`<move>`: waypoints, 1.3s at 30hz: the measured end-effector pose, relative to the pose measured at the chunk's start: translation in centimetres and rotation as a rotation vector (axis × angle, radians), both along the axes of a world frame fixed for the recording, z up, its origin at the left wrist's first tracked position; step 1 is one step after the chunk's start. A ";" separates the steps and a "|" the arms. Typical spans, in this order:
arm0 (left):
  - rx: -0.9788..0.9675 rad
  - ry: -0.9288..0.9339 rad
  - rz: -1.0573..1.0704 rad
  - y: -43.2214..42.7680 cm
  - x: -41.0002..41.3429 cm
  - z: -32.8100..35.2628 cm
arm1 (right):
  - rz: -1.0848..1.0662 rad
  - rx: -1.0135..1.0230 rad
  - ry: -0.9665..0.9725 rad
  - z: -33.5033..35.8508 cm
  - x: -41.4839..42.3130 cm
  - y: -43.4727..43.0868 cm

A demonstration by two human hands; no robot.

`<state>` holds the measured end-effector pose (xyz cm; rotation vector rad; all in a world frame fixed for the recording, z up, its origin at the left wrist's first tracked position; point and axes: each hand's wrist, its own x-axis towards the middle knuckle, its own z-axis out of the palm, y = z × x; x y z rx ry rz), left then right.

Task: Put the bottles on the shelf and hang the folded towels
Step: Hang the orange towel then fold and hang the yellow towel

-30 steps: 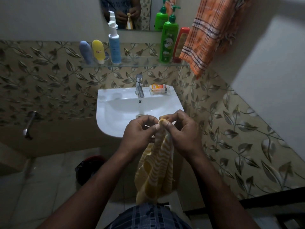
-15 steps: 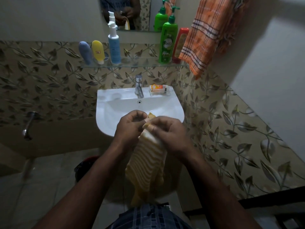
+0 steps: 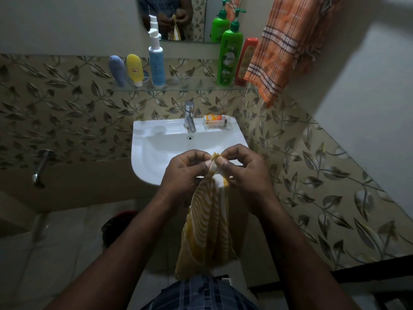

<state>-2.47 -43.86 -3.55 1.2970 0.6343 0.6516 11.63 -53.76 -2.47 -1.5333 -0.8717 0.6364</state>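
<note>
A yellow-and-white striped towel (image 3: 207, 229) hangs down in front of the sink, bunched at its top edge. My left hand (image 3: 185, 173) and my right hand (image 3: 243, 171) both pinch that top edge, close together. On the glass shelf (image 3: 190, 86) stand a blue-grey tube (image 3: 117, 70), a yellow tube (image 3: 134, 69), a white-and-blue pump bottle (image 3: 156, 61), a green pump bottle (image 3: 230, 54) and a red bottle (image 3: 245, 61). An orange checked towel (image 3: 281, 48) hangs at the upper right, covering the shelf's right end.
The white sink (image 3: 156, 151) with its tap (image 3: 189, 117) sits just beyond my hands; a soap packet (image 3: 215, 120) lies on its rim. A mirror (image 3: 174, 19) is above the shelf. A dark bucket (image 3: 116, 227) stands on the floor, a wall tap (image 3: 41, 166) at left.
The towel swung left and then back to hang straight down. My hands came apart a little along its top edge and still pinch it.
</note>
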 end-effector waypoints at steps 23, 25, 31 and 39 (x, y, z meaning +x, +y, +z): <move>0.266 0.089 -0.052 0.6 -0.6 -0.3 | 0.090 -0.026 0.074 -1.0 1.1 -0.4; 0.271 0.069 -0.036 0.2 -0.4 -0.5 | 0.055 0.008 0.060 -1.3 0.8 -0.2; 0.394 0.014 -0.012 -1.0 -0.3 -1.7 | -0.018 0.090 0.008 -1.3 0.4 0.0; 0.404 0.028 -0.004 -0.8 -0.2 -2.0 | -0.017 0.113 -0.051 -1.4 0.1 0.0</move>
